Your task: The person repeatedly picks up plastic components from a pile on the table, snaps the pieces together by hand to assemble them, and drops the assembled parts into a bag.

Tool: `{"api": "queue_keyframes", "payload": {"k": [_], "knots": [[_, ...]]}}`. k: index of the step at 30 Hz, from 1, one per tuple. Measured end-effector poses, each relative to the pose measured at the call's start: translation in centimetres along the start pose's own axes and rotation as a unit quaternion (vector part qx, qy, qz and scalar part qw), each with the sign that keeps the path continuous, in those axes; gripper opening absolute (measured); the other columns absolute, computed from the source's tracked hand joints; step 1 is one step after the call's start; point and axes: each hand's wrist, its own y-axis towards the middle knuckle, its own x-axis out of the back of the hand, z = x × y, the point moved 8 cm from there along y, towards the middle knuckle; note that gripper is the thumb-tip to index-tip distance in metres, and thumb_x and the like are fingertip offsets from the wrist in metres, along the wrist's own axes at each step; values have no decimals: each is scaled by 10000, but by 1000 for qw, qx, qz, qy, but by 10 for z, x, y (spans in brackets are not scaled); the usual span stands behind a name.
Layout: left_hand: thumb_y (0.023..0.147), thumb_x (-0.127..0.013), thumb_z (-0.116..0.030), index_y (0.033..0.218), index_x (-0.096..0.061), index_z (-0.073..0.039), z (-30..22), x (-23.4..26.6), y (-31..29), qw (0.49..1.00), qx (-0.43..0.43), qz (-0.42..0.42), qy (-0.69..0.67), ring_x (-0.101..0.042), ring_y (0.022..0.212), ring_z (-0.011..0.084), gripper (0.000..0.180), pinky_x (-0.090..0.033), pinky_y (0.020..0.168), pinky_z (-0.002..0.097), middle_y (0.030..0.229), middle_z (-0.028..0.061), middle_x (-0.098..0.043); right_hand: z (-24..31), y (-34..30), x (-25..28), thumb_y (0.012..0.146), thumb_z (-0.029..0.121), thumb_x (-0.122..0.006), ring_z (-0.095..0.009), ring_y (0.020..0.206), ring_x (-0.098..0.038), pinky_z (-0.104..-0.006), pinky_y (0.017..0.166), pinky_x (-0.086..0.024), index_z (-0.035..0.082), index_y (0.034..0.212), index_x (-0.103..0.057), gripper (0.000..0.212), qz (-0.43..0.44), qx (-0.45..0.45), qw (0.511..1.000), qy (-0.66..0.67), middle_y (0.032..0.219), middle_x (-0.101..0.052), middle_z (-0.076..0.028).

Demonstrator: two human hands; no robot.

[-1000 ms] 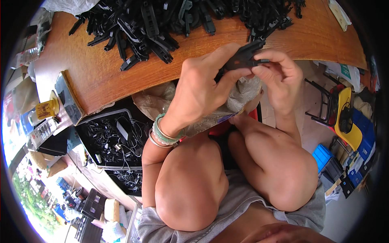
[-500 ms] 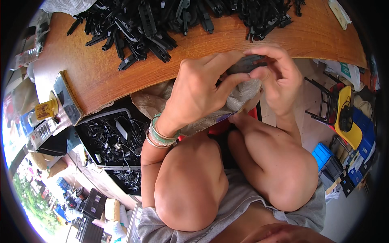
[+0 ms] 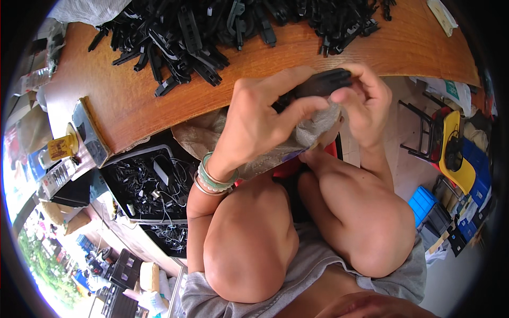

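Observation:
A small black plastic part (image 3: 324, 84), long and narrow, is held up between my two hands just off the table's near edge. My left hand (image 3: 265, 103), with bracelets at its wrist, is closed on the part's left end with thumb and fingers. The fingers of my right hand (image 3: 367, 100) are curled at its right end, the thumb below it; the contact there is partly hidden. A big heap of similar black parts (image 3: 191, 37) lies on the wooden table (image 3: 254, 74) beyond my hands. Greyish woven sacking (image 3: 313, 132) hangs beneath them.
Below the table's left side stand black bins (image 3: 143, 183) of small parts and cables. A yellow chair (image 3: 455, 153) and a blue crate (image 3: 421, 205) are at the right. A yellow container (image 3: 61, 147) is at the left edge, a pale object (image 3: 442, 17) at the far right.
The black part has turned in my fingers and shows a different, darker side, now higher up. My right fingers have shifted slightly; my left hand stays nearly in place.

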Motion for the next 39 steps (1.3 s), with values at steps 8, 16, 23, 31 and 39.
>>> {"api": "queue_keyframes", "payload": {"k": [8,16,23,31,39], "knots": [[776,-664,-79,911,-656,-9,0,30,30,944,-167,-126,256,-629,688,274,152,-499,581,347,802,142,-638,-10,-4,-18,830,-18,-652,-97,668,-602,-214,627,-475,-46,970,-632,144,173,-100,980,3,789,-640,-70],[634,-611,-36,826,-576,1,-2,-3,43,801,-243,-69,542,-543,808,234,199,-495,637,305,853,100,-505,10,32,56,788,-50,-649,-177,765,-583,-278,673,-467,85,1004,-675,256,-111,145,896,-406,944,-571,-56],[650,-646,-30,898,-596,-19,0,-11,38,851,-305,-81,420,-556,805,231,253,-488,632,312,875,80,-532,9,30,53,706,-24,-718,-232,874,-573,-339,769,-454,87,934,-650,263,-95,233,858,-447,974,-576,-38],[883,-555,43,996,-498,63,9,55,23,935,-181,-282,-118,-652,915,241,128,-535,780,303,1046,207,-622,-13,28,46,730,-63,-638,-223,923,-585,-332,812,-416,71,958,-642,264,-109,287,845,-439,1028,-651,-40],[914,-533,-70,1021,-469,23,18,49,17,908,-4,-193,-371,-619,715,193,155,-495,594,269,943,172,-618,-6,8,54,713,-84,-592,-229,929,-581,-343,821,-416,64,944,-662,284,-89,268,815,-506,1103,-624,-21]]}}
